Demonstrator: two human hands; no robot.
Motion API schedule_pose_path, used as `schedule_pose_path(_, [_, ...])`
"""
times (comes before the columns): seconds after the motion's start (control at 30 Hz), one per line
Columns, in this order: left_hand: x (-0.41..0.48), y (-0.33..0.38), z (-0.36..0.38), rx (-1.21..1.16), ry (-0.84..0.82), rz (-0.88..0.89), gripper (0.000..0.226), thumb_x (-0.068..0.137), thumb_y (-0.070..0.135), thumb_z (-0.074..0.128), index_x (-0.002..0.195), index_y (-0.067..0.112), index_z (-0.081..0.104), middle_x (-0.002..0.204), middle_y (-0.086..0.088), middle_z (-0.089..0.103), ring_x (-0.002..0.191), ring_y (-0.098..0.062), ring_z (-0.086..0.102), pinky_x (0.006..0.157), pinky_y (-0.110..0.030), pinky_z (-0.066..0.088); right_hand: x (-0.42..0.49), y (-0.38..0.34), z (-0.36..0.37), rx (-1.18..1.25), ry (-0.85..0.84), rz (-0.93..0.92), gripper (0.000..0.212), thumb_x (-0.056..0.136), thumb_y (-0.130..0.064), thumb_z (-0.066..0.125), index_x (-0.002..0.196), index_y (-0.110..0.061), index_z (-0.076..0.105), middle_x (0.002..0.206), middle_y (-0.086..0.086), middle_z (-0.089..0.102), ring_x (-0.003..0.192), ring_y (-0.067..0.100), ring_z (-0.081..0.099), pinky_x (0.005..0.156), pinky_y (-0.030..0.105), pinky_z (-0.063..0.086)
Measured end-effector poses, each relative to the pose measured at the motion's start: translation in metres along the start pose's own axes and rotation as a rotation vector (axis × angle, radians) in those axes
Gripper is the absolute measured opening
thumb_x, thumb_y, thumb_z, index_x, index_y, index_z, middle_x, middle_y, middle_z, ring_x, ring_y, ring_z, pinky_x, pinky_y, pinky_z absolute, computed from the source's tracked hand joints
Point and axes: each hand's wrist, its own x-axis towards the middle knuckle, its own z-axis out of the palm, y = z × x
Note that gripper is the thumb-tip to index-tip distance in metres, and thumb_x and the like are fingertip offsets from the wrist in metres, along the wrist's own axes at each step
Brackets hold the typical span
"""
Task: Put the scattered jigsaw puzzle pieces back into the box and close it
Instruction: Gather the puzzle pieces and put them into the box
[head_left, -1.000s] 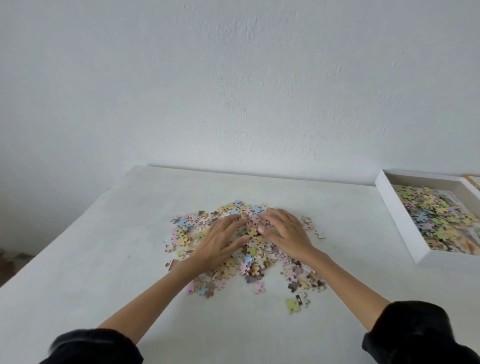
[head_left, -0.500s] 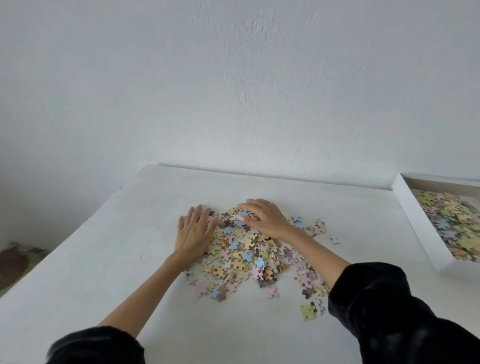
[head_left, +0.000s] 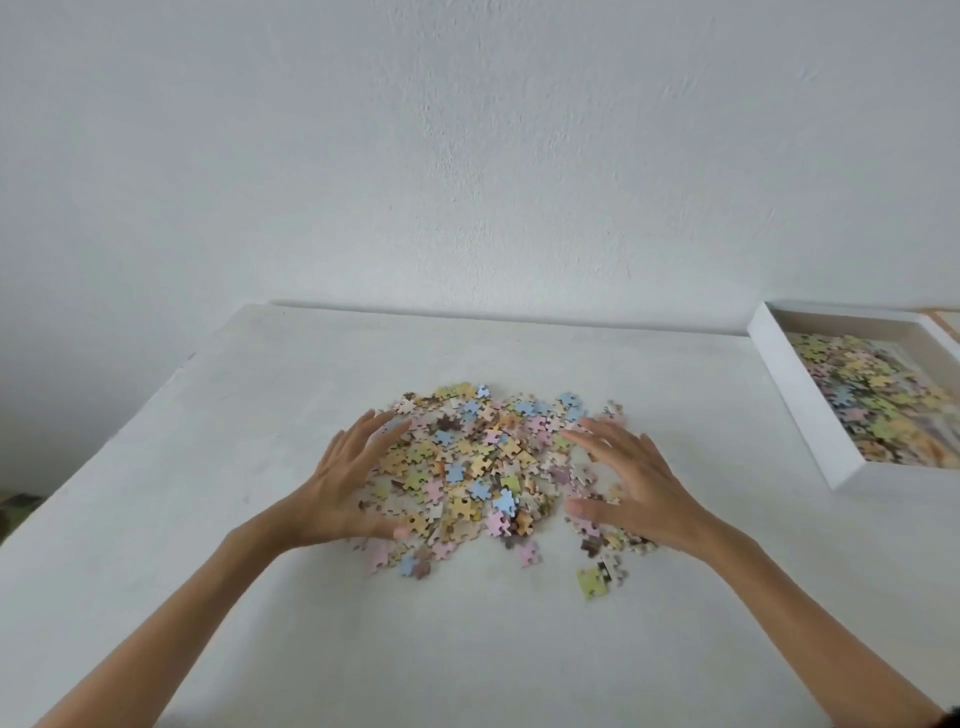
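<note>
A heap of pastel jigsaw pieces (head_left: 480, 462) lies in the middle of the white table (head_left: 467, 649). My left hand (head_left: 345, 483) flanks the heap's left side with fingers spread and straight, thumb near the front edge. My right hand (head_left: 631, 486) flanks the right side the same way, over several loose pieces. Neither hand holds anything. A few stray pieces, one yellow-green (head_left: 592, 582), lie in front of the heap. The white box (head_left: 795, 400) sits at the right edge, open, with many pieces inside.
A white wall rises just behind the table's far edge. A tan strip (head_left: 948, 322), perhaps the lid, shows at the frame's right edge beyond the box. The table's left edge drops off to a dark floor (head_left: 15, 506).
Both hands have drawn apart to either side of the heap, and the pieces now sit bunched closer together. The right hand came back from the heap's far side.
</note>
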Motion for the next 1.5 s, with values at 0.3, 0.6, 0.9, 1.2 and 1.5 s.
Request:
schedule_pose_path(0.3, [-0.02, 0.014, 0.012, 0.161, 0.003, 0.079, 0.121, 0.048, 0.094, 0.043, 0.145, 0.04, -0.005, 0.156, 0.005, -0.005, 0.143, -0.015, -0.015, 0.115, -0.052, 0.0, -0.039, -0.017, 0.027, -0.238, -0.083, -0.018, 0.11, 0.052, -0.089, 0.036, 0.136, -0.047, -0.023, 0.148, -0.004, -0.035, 0.136, 0.013, -0.033, 0.112, 0.036, -0.018])
schedule_pose_path(0.6, [0.005, 0.029, 0.017, 0.165, 0.001, 0.002, 0.124, 0.046, 0.09, 0.049, 0.144, 0.04, -0.011, 0.154, 0.003, -0.019, 0.14, -0.02, -0.026, 0.113, -0.051, -0.009, -0.003, -0.035, 0.039, -0.249, -0.023, -0.053, 0.114, 0.051, -0.089, 0.034, 0.135, -0.043, -0.028, 0.147, 0.0, -0.036, 0.136, 0.025, -0.032, 0.111, 0.047, -0.014])
schedule_pose_path(0.9, [0.017, 0.028, 0.02, 0.231, 0.002, 0.045, 0.123, 0.049, 0.095, 0.033, 0.147, 0.03, -0.006, 0.152, -0.001, 0.01, 0.142, -0.018, 0.006, 0.116, -0.049, 0.003, 0.025, -0.036, 0.043, -0.291, -0.028, -0.136, 0.107, 0.051, -0.093, 0.019, 0.14, -0.044, -0.015, 0.155, -0.002, -0.018, 0.142, 0.025, -0.015, 0.113, 0.051, -0.009])
schedule_pose_path(1.2, [0.018, 0.035, 0.023, 0.153, 0.166, 0.114, 0.068, 0.064, 0.071, 0.051, 0.123, 0.036, 0.05, 0.116, 0.005, 0.046, 0.103, -0.015, 0.039, 0.088, -0.031, 0.036, 0.035, -0.039, 0.045, -0.201, 0.214, -0.244, 0.052, 0.071, -0.058, 0.045, 0.116, -0.033, 0.052, 0.113, -0.002, 0.049, 0.098, 0.015, 0.037, 0.081, 0.032, 0.035])
schedule_pose_path(1.5, [0.015, 0.042, 0.02, 0.005, 0.232, 0.186, 0.032, 0.068, 0.038, 0.06, 0.099, 0.034, 0.058, 0.094, 0.012, 0.064, 0.074, -0.012, 0.06, 0.057, -0.034, 0.052, 0.038, -0.046, 0.043, -0.02, 0.24, -0.326, 0.039, 0.071, -0.035, 0.05, 0.105, -0.019, 0.06, 0.097, -0.003, 0.064, 0.064, 0.003, 0.05, 0.053, 0.017, 0.044])
